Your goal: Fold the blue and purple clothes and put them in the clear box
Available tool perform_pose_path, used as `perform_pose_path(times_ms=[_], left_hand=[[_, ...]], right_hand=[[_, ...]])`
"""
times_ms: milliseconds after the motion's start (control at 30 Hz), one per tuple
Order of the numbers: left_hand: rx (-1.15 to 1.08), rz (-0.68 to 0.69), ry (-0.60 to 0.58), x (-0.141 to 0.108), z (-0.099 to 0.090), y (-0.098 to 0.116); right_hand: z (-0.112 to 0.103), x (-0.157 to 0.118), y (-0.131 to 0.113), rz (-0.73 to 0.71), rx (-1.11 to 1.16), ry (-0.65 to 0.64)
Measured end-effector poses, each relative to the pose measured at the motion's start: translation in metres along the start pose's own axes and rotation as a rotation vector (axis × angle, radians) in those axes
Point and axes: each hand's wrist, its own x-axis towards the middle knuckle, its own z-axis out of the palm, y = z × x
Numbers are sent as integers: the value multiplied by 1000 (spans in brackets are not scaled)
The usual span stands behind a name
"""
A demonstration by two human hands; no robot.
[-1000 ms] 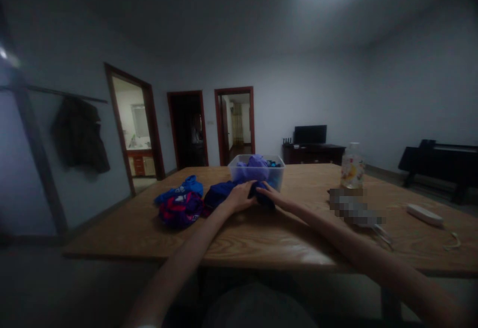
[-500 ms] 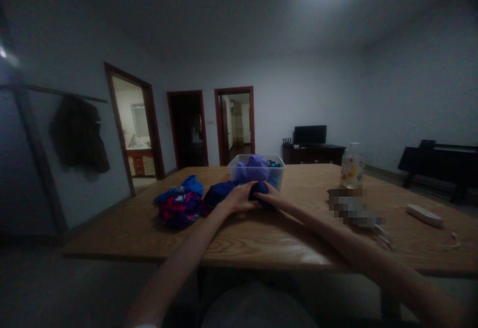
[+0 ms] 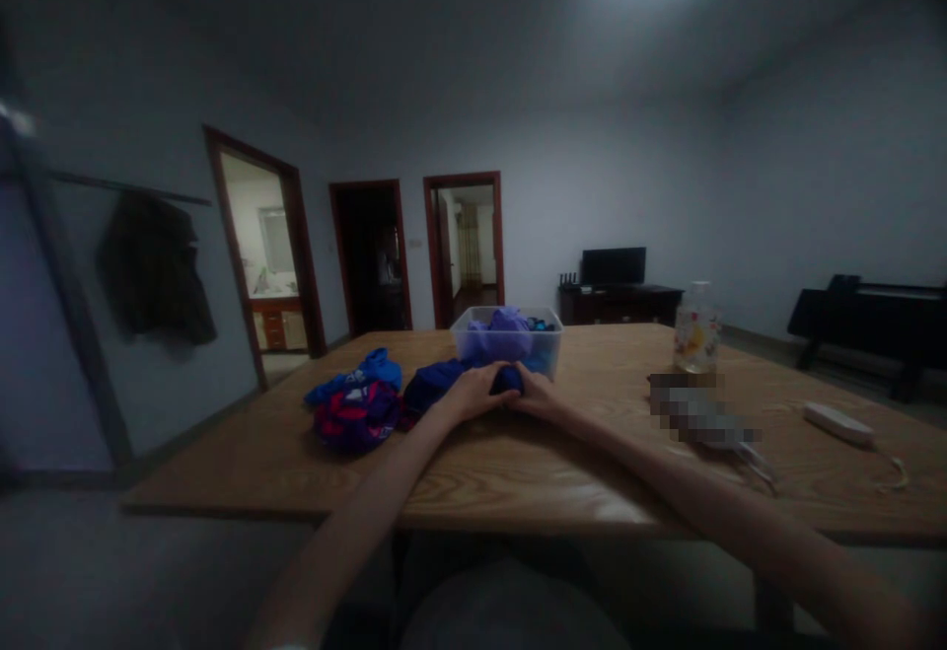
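Note:
Both hands meet around a bunched dark blue cloth [image 3: 507,380] on the table, in front of a clear plastic bin [image 3: 544,346]. My left hand [image 3: 475,392] closes on its left side, and my right hand [image 3: 539,395] presses from the right, fingertips close together. What garment the cloth is, I cannot make out. A purple cloth [image 3: 509,332] lies heaped in the bin among other fabrics. Left of my hands rests another dark blue cloth [image 3: 435,382], beside a purple and pink patterned cloth bundle [image 3: 357,415] and a bright blue cloth [image 3: 379,368].
On the right of the wooden table [image 3: 592,492] stand a clear patterned bottle [image 3: 696,334], a blurred-out grey object [image 3: 699,418] and a white elongated case [image 3: 838,424] with a cord. The table's front edge runs close to my body.
My right hand has drawn in toward my left, and the dark blue cloth between them looks more compact. The other cloths and the bin stay put.

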Motion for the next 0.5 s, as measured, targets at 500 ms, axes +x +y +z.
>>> perform_pose_path(times_ms=[500], left_hand=[[-26,37,2,3,5,-9]], right_hand=[[-10,-8,-15,-33,191,-78]])
